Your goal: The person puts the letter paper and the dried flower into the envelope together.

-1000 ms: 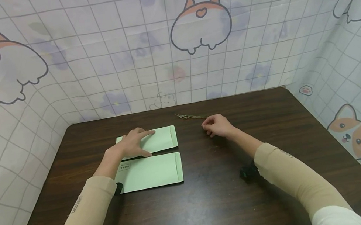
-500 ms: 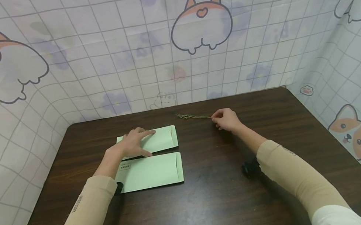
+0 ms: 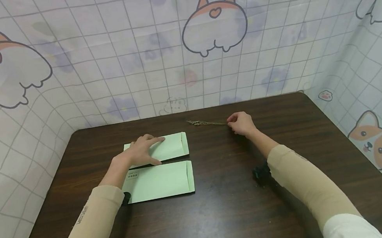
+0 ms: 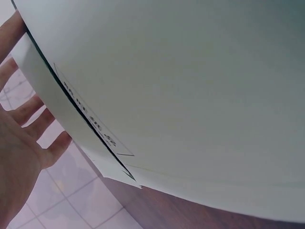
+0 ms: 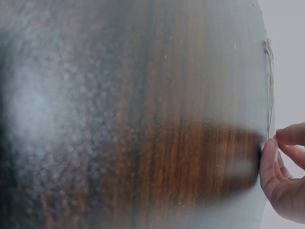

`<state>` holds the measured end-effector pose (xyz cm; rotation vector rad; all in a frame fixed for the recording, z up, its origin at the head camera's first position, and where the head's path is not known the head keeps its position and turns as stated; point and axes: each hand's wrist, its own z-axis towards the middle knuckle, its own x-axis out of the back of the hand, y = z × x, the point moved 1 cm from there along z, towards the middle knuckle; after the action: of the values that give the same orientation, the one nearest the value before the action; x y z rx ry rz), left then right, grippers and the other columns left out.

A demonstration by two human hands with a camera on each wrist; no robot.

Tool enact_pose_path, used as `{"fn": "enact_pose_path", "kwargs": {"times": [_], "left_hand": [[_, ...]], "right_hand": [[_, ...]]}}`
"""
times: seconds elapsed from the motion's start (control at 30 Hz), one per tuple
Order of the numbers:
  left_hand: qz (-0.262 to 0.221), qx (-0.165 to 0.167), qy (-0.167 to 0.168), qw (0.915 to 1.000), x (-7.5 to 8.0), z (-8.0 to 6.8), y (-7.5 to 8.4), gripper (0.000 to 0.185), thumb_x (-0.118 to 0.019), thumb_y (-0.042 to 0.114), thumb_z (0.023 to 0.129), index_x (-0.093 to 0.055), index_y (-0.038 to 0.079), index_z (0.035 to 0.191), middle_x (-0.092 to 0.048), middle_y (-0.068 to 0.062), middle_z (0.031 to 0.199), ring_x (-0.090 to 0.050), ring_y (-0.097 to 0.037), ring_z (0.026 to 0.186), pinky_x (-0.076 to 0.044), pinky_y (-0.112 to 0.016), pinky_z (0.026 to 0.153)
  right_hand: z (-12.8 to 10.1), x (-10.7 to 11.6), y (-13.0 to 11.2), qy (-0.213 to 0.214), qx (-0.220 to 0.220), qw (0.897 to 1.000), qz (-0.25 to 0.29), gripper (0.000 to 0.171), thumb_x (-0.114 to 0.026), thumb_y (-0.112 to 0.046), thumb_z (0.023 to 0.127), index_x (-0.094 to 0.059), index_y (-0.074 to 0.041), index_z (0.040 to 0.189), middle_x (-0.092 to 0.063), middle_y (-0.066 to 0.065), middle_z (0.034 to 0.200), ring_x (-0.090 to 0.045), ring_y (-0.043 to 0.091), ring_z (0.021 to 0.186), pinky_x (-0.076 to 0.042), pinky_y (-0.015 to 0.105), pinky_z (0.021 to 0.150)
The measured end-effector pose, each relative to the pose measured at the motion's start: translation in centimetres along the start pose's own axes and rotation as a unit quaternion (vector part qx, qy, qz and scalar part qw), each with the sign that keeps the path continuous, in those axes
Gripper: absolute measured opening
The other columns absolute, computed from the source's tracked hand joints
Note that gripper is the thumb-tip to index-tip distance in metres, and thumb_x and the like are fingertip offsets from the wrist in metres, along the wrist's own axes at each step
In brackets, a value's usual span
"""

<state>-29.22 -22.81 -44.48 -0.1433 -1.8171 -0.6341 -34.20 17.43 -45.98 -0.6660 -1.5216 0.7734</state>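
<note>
Two pale green envelopes lie flat on the dark wooden table, one behind the other. My left hand [image 3: 138,152] rests on the far envelope [image 3: 169,147] with its fingers spread, the thumb reaching toward the near envelope [image 3: 159,181]. In the left wrist view the near envelope [image 4: 190,95] fills most of the picture, and the left hand [image 4: 19,157] shows at the left edge. A thin dried flower sprig [image 3: 209,122] lies near the table's back edge, its head pointing left. My right hand [image 3: 242,123] pinches its stem end; the right wrist view shows the fingertips right at the stem [image 5: 270,90].
The dark wooden table [image 3: 223,217] has a rounded back edge close to a patterned curtain [image 3: 157,75]. Small black wrist devices, one [image 3: 261,173] under the right forearm and another [image 3: 126,198] beside the left, hang near the tabletop.
My right hand has slid right and slightly back along the stem to its end, uncovering more of it. The sprig, the envelopes and my left hand have stayed in place.
</note>
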Motion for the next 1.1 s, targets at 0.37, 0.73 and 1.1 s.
{"fn": "enact_pose_path", "kwargs": {"times": [0.37,0.73,1.1], "left_hand": [[0.002,0.002,-0.003,1.0000,-0.01,-0.02,0.06,0.090,-0.085,0.041,0.085,-0.039,0.020,0.160,-0.035,-0.024,0.153,-0.034,-0.046,0.141,-0.020,-0.078,0.107],[0.001,0.001,-0.001,1.0000,0.00,-0.01,0.05,0.090,-0.085,0.041,0.085,-0.039,0.020,0.160,-0.035,-0.024,0.153,-0.033,-0.045,0.142,-0.018,-0.079,0.107],[0.009,0.001,-0.002,1.0000,-0.05,0.03,0.10,0.091,-0.085,0.041,0.085,-0.038,0.020,0.161,-0.036,-0.023,0.153,-0.034,-0.045,0.141,-0.021,-0.078,0.107]], "right_hand": [[0.61,-0.29,0.69,-0.001,0.012,0.997,-0.076,0.016,-0.067,-0.006,0.098,-0.075,0.006,0.106,-0.072,0.020,0.101,-0.072,0.023,0.071,-0.059,0.031,0.065],[0.33,-0.41,0.05,-0.014,0.033,0.990,-0.137,0.017,-0.063,-0.007,0.101,-0.075,0.005,0.102,-0.072,0.018,0.100,-0.067,0.032,0.088,-0.055,0.044,0.079],[-0.19,-0.07,-0.19,-0.074,0.049,0.984,-0.152,0.018,-0.052,-0.006,0.106,-0.063,0.007,0.110,-0.063,0.017,0.097,-0.057,0.024,0.076,-0.049,0.041,0.076]]}}
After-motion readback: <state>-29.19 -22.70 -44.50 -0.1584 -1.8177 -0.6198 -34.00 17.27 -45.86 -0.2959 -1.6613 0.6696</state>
